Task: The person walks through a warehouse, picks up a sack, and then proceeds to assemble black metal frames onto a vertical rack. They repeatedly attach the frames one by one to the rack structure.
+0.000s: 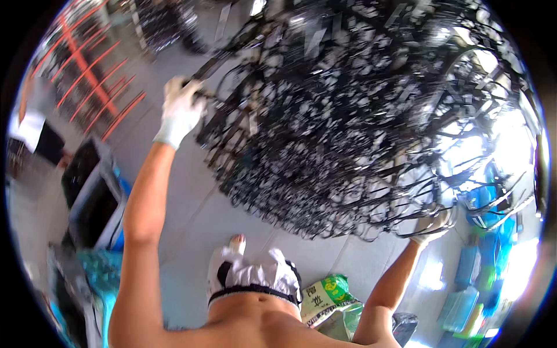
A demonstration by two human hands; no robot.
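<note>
The left hand (181,110) and right hand (430,225), both gloved, are clenched on a black tangled mass (348,122). It hangs above the grey floor (191,214).

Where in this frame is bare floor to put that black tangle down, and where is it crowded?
Bare pale floor lies between the dark bins on the left and the black tangled mass held by the left hand and right hand. It is crowded around the green sack and blue items.
</note>
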